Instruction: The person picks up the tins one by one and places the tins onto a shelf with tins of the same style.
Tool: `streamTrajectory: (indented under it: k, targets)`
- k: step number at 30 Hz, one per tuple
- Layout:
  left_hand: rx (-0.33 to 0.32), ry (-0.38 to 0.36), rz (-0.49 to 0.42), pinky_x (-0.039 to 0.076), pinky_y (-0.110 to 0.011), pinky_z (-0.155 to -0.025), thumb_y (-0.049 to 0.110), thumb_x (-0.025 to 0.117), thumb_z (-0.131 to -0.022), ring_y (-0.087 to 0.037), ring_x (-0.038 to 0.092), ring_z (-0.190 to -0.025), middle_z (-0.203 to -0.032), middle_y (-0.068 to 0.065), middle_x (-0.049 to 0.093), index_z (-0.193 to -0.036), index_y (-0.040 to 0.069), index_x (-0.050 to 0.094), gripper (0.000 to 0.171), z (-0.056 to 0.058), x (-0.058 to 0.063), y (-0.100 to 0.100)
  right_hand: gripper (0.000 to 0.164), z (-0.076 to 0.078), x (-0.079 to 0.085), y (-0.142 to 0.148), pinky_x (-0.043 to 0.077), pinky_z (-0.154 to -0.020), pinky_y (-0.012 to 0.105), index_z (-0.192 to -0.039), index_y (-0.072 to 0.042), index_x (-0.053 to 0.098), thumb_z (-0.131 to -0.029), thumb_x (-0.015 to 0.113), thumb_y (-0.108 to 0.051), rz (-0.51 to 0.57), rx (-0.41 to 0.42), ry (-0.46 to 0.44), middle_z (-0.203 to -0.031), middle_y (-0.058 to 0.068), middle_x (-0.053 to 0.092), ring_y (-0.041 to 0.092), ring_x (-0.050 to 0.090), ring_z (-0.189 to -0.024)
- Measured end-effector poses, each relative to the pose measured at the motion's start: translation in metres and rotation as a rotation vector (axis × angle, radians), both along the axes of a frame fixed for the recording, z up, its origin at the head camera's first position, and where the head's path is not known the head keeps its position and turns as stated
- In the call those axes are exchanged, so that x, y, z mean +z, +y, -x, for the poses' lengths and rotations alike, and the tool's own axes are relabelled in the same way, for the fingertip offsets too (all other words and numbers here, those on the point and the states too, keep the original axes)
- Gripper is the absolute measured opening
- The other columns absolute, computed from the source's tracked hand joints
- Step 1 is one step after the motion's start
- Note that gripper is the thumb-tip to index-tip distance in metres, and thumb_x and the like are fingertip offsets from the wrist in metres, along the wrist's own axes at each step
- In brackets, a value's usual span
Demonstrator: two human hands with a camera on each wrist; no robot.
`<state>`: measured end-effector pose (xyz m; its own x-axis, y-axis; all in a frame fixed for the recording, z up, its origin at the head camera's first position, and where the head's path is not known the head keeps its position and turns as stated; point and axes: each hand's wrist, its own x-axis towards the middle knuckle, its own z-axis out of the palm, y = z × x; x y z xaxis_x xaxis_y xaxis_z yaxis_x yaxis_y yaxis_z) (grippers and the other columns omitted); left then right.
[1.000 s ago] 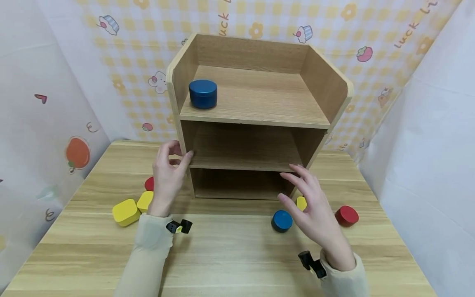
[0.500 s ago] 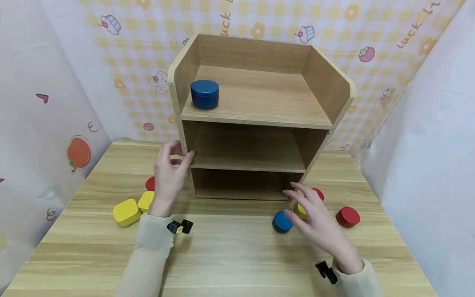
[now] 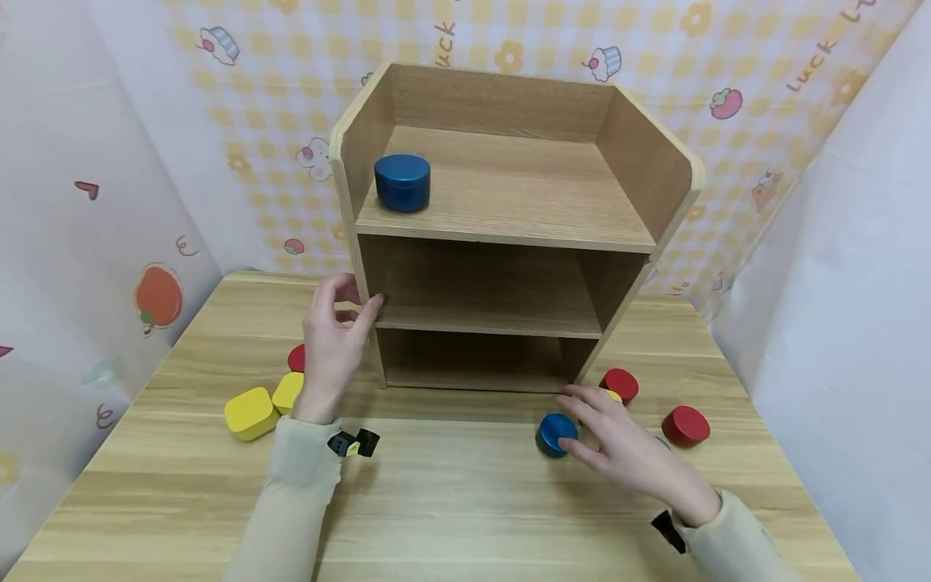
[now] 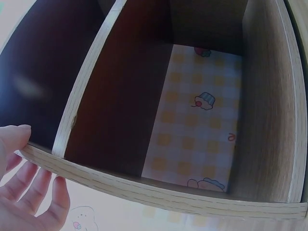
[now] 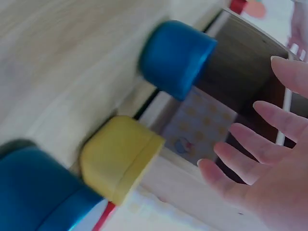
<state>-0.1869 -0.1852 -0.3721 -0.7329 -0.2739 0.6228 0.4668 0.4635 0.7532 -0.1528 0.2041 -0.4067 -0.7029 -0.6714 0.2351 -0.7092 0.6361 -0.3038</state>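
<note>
Lowered since the earlier frame, the right hand [image 3: 627, 449] has been brought close to the blue tin [image 3: 553, 428] at its nine o'clock, which seems to be put within grasp. That hand is spread wide, with nothing held; the wooden shelf [image 3: 509, 186] is gripped at its eight o'clock edge by the left hand [image 3: 333, 343]

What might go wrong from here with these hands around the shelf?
The right hand is close to a lower blue cylinder and a yellow block, and might knock either. The left hand grips the shelf; a tug could shift the top blue cylinder, near the front edge.
</note>
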Motion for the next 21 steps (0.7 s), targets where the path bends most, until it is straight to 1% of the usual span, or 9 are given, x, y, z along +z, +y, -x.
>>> streamTrajectory:
  k: [2, 4, 7, 10, 13, 16, 21]
  targets:
    - [0.000, -0.003, -0.001, 0.048, -0.023, -0.074, 0.014, 0.072, -0.090, -0.010, 0.053, -0.096, -0.109, -0.008, 0.058, -0.121, 0.003, 0.057, 0.036, 0.000, 0.001, 0.001, 0.058, 0.002, -0.002, 0.002, 0.049, -0.092, 0.050, -0.134, -0.004, 0.056, -0.085, 0.078, -0.023, -0.013, 0.004, -0.036, -0.135, 0.014, 0.052, 0.032, 0.050, -0.121]
    - [0.002, -0.007, -0.001, 0.048, -0.022, -0.074, 0.014, 0.072, -0.090, -0.010, 0.052, -0.096, -0.109, -0.009, 0.058, -0.121, 0.003, 0.057, 0.037, -0.001, 0.001, 0.001, 0.059, 0.005, -0.005, 0.003, 0.049, -0.093, 0.047, -0.135, -0.003, 0.055, -0.085, 0.078, -0.025, -0.025, 0.002, -0.091, -0.135, 0.012, 0.053, 0.031, 0.050, -0.123]
    - [0.006, -0.011, -0.002, 0.048, -0.021, -0.074, 0.014, 0.072, -0.090, -0.010, 0.052, -0.096, -0.109, -0.009, 0.058, -0.122, 0.003, 0.057, 0.037, -0.002, 0.003, 0.002, 0.061, 0.008, -0.009, 0.003, 0.048, -0.095, 0.047, -0.137, -0.002, 0.052, -0.087, 0.076, -0.027, -0.029, -0.009, -0.199, -0.137, 0.012, 0.052, 0.031, 0.049, -0.124]
    - [0.013, -0.018, -0.003, 0.048, -0.020, -0.074, 0.013, 0.073, -0.089, -0.011, 0.052, -0.096, -0.109, -0.009, 0.058, -0.122, 0.003, 0.057, 0.038, -0.002, 0.003, 0.002, 0.063, 0.010, -0.013, 0.001, 0.048, -0.094, 0.047, -0.138, -0.002, 0.050, -0.087, 0.076, -0.028, -0.021, -0.027, -0.275, -0.138, 0.013, 0.052, 0.031, 0.051, -0.122]
    - [0.010, -0.020, -0.004, 0.048, -0.021, -0.075, 0.013, 0.073, -0.089, -0.011, 0.052, -0.096, -0.109, -0.009, 0.058, -0.123, 0.003, 0.057, 0.039, -0.002, 0.003, 0.002, 0.065, 0.012, -0.017, 0.000, 0.051, -0.091, 0.045, -0.137, -0.002, 0.051, -0.084, 0.078, -0.028, -0.011, -0.056, -0.308, -0.135, 0.014, 0.054, 0.030, 0.055, -0.115]
    - [0.002, -0.016, -0.007, 0.048, -0.023, -0.075, 0.014, 0.072, -0.090, -0.010, 0.052, -0.096, -0.109, -0.008, 0.058, -0.122, 0.004, 0.057, 0.038, -0.001, 0.001, 0.001, 0.066, 0.012, -0.021, -0.001, 0.052, -0.089, 0.044, -0.135, -0.001, 0.052, -0.082, 0.081, -0.026, -0.005, -0.089, -0.330, -0.132, 0.014, 0.055, 0.028, 0.056, -0.111]
    - [-0.001, -0.012, -0.006, 0.048, -0.024, -0.074, 0.014, 0.072, -0.090, -0.010, 0.052, -0.096, -0.109, -0.009, 0.058, -0.122, 0.003, 0.057, 0.037, -0.001, 0.001, 0.001, 0.065, 0.012, -0.027, -0.003, 0.051, -0.090, 0.048, -0.133, 0.000, 0.052, -0.079, 0.083, -0.021, 0.019, -0.124, -0.380, -0.127, 0.013, 0.058, 0.029, 0.056, -0.110]
